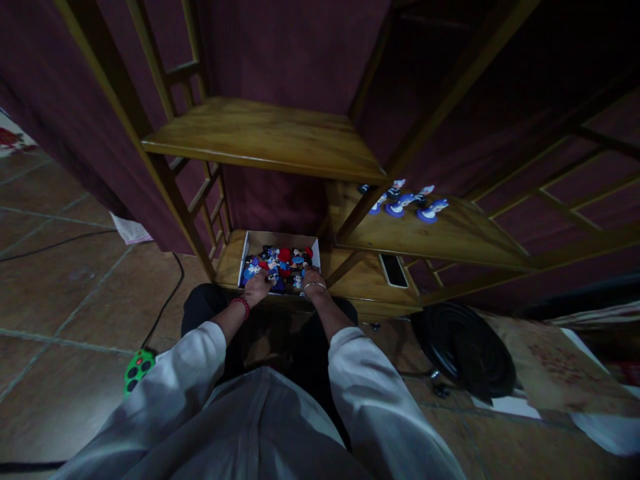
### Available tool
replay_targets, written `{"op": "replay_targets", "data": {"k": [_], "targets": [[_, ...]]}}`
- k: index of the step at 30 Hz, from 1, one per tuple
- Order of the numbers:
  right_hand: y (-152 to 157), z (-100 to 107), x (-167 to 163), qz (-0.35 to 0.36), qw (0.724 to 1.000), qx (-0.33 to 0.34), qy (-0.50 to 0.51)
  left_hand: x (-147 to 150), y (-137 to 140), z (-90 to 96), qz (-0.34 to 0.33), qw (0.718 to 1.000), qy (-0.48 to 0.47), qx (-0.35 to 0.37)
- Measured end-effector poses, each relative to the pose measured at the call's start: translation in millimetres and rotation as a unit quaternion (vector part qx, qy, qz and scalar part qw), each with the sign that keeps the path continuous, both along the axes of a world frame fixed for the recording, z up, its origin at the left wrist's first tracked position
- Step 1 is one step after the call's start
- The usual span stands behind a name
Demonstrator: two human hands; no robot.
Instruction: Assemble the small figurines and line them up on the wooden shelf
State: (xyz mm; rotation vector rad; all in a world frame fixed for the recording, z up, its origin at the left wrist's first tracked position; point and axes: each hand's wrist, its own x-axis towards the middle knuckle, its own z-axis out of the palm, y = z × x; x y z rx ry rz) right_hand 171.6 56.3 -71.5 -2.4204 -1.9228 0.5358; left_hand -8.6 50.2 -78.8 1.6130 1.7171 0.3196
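A shallow white cardboard box sits on the low wooden shelf in front of me, filled with several small colourful figurines in blue, red, black and white. My left hand, with a red bead bracelet at its wrist, reaches over the box's near left side. Its fingers are bent in among the figurines; whatever they hold is too small to make out. At the near right corner is my right hand, wearing a silver bangle. Its fingers point down into the box and are mostly hidden.
Several blue-and-white figurines stand on a higher shelf to the right. A phone lies on the low shelf. Another wooden shelf overhangs the box. A black coiled hose and a green controller-like object rest on the tiled floor.
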Motion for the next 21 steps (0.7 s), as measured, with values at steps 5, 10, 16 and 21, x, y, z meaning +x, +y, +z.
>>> {"op": "replay_targets", "data": {"k": [5,10,16,21], "targets": [[-4.4,-1.1,-2.7,0.022,0.999,-0.006,-0.031,0.8,0.4,-1.5,0.004,1.0,-0.003,-0.003],[-6.3,-0.8,-1.7,0.028,0.999,-0.001,-0.036,1.1,0.4,0.0,-0.009,1.0,0.01,-0.002],[-5.4,0.0,1.2,0.03,0.999,-0.01,-0.021,0.3,1.4,-1.6,-0.024,0.999,0.033,0.003],[-5.8,4.2,-0.1,0.004,1.0,0.006,0.017,0.4,1.4,-4.5,-0.006,1.0,0.023,0.014]]}}
